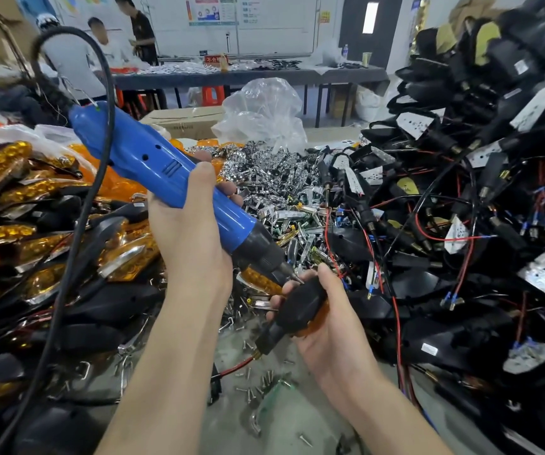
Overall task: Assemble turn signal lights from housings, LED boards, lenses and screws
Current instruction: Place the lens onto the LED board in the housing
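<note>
Bright even indoor light, soft blur, bowed wide-angle edges

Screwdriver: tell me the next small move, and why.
Probably press the bit into the housing and run the screwdriver. The left hand grips it with the bit's tip at the housing, which the right hand holds. The screw itself is too small to make out.

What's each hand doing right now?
Left hand: holding the blue screwdriver.
Right hand: holding the black turn signal housing.
</note>
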`<state>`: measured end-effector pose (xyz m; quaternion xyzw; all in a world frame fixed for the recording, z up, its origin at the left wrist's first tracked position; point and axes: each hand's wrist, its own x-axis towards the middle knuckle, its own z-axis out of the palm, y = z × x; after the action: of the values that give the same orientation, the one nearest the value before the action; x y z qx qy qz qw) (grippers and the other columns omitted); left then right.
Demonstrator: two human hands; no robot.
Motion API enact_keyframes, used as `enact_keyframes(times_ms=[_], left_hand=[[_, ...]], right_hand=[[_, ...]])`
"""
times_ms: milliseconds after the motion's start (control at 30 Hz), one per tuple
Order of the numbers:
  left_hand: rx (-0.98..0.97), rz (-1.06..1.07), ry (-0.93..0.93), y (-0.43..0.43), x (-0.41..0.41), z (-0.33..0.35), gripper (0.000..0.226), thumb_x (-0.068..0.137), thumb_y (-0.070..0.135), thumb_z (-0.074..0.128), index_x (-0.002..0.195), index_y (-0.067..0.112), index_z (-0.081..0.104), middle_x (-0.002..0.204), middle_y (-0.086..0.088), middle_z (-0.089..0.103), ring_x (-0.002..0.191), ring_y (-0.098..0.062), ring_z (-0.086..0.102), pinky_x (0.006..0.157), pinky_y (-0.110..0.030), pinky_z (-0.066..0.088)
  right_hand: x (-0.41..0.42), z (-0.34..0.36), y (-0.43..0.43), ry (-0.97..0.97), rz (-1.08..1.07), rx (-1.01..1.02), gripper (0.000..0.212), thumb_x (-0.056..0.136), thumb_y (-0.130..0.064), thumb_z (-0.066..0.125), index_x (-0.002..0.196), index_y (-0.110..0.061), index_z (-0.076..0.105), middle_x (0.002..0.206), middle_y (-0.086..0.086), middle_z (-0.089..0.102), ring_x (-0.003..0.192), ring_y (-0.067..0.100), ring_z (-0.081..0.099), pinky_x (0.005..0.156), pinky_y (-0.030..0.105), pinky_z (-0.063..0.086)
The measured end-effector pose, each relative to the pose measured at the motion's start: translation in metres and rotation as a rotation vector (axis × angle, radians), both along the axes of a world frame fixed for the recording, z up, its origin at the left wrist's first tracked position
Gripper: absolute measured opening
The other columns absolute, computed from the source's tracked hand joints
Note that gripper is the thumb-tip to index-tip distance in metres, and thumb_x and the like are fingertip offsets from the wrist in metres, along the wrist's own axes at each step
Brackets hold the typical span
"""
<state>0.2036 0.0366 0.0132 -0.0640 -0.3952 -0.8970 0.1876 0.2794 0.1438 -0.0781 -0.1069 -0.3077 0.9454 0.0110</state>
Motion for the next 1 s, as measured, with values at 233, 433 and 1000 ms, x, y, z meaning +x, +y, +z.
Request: enact_keyframes(times_ms=[233, 433, 1000], left_hand=[[-0.015, 0.072, -0.035, 0.0054, 0.0007, 0.0033, 0.032, 0.089, 0.005, 0.065, 0.118, 0.014, 0.051, 0.091, 0.002, 0.071, 0.061, -0.015, 0.062, 0.063, -0.033, 0.055], [0.001, 0.095, -0.103, 0.0072, 0.0007, 0.0009, 0.035, 0.090, 0.007, 0.066, 0.121, 0.012, 0.049, 0.078, 0.004, 0.062, 0.059, -0.016, 0.063, 0.061, -0.032, 0.055], [-0.067, 0.147, -0.068, 0.0081, 0.0027, 0.0035, 0.040, 0.088, 0.007, 0.067, 0.124, 0.015, 0.050, 0.079, 0.008, 0.065, 0.063, -0.014, 0.065, 0.061, -0.029, 0.055]], right_hand=[[-0.0015, 0.0007, -0.0015, 0.013, -0.049, 0.016, 0.025, 0.073, -0.045, 0.068, 0.065, -0.021, 0.070, 0.074, 0.009, 0.065, 0.064, 0.025, 0.067, 0.061, 0.039, 0.060], [-0.0008, -0.0019, -0.0011, 0.008, -0.092, 0.095, 0.030, 0.075, -0.047, 0.065, 0.082, -0.018, 0.064, 0.075, 0.009, 0.066, 0.067, 0.026, 0.068, 0.061, 0.036, 0.059], [-0.0003, -0.0041, -0.0008, -0.051, -0.167, 0.203, 0.027, 0.100, -0.035, 0.055, 0.086, -0.014, 0.063, 0.072, 0.008, 0.070, 0.065, 0.022, 0.070, 0.058, 0.029, 0.059]])
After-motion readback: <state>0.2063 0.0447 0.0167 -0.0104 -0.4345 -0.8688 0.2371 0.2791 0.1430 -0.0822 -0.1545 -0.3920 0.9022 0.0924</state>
